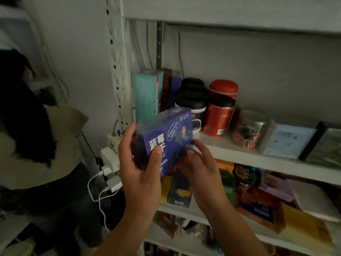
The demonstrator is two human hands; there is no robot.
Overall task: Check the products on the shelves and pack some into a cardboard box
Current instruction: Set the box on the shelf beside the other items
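Note:
I hold a blue product box (pixel 167 133) with white lettering, tilted, in front of a white shelf unit (pixel 239 150). My left hand (pixel 137 161) grips its left end, thumb on the front face and fingers behind. My right hand (pixel 200 163) holds the box's lower right corner with its fingers curled round it. No cardboard box is in view.
The upper shelf carries a teal carton (pixel 147 93), black-lidded jars (pixel 191 102), red tins (pixel 220 111), a glass jar (pixel 249 130) and flat packs (pixel 287 141). The shelf below is crowded with boxes (pixel 258 196). A person (pixel 36 145) stands at the left beside chargers and white cables (pixel 108 174).

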